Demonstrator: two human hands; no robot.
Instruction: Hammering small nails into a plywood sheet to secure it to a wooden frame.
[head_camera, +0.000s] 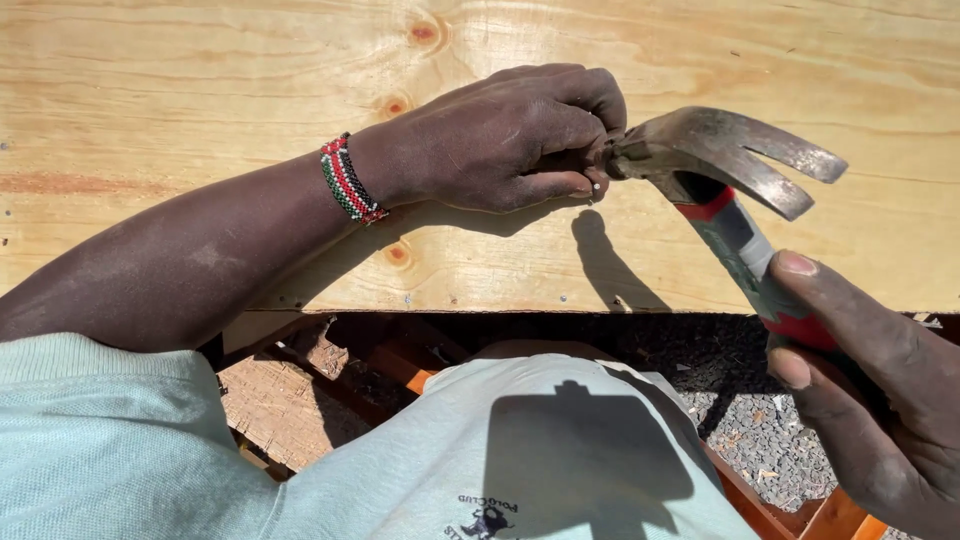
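Note:
My left hand (510, 135) rests on a pale plywood sheet (180, 90), fingers pinched around a small nail (594, 186) held against the wood. My right hand (870, 400), at the lower right, grips the red and grey handle of a claw hammer (720, 155). The hammer's metal head touches the fingertips of my left hand at the nail, with its claw pointing right. A beaded red, green, black and white bracelet (349, 180) circles my left wrist.
The plywood's front edge (560, 305) runs across the middle, with small nail heads along it. Below it lie dark gravel (750, 420), orange-brown wooden frame pieces (400, 360) and a rough board (275, 400). My light shirt fills the bottom.

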